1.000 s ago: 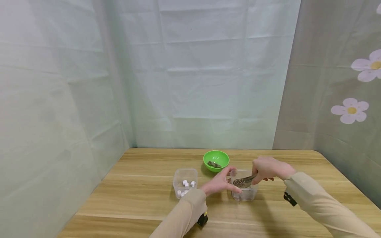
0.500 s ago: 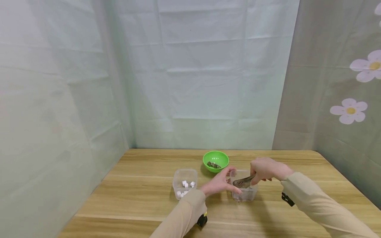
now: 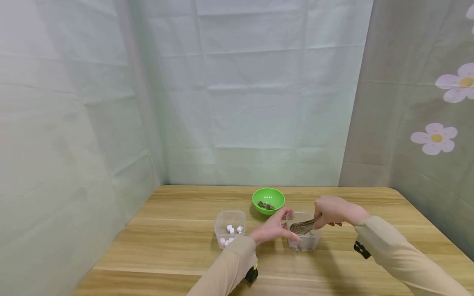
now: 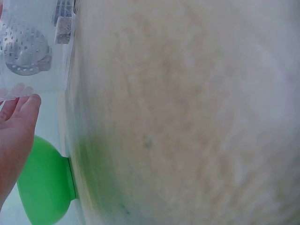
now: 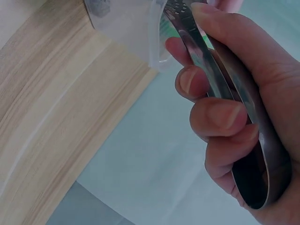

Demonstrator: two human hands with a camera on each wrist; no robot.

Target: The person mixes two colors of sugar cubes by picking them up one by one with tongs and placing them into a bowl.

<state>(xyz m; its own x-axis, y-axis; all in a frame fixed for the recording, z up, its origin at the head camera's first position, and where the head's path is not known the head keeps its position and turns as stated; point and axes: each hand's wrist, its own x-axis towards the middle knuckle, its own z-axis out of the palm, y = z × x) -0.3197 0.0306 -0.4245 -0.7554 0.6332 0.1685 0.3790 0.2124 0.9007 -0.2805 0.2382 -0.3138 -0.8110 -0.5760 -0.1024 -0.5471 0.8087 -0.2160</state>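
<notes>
My left hand (image 3: 272,228) spans a clear plastic container (image 3: 305,245), thumb at its near side and fingers at its far side. My right hand (image 3: 334,210) grips metal tongs (image 5: 201,54) with the fingers wrapped round their arms. The tongs' perforated head (image 4: 23,47) reaches down into that container. Through its wall in the left wrist view, a brownish-grey cube (image 4: 63,30) lies near the bottom, and another piece (image 4: 44,63) shows at the edge of the tongs' head.
Behind the left hand stands a green bowl (image 3: 268,194) with several brownish cubes (image 3: 266,205) inside. To the left, a second clear container (image 3: 230,216) holds several white cubes (image 3: 231,230). All stand on a wooden table (image 3: 177,230), with pale curtains (image 3: 255,102) around it.
My right hand shifts slightly left, then back right, and the tongs turn a little within the container. My left hand keeps its place on the container.
</notes>
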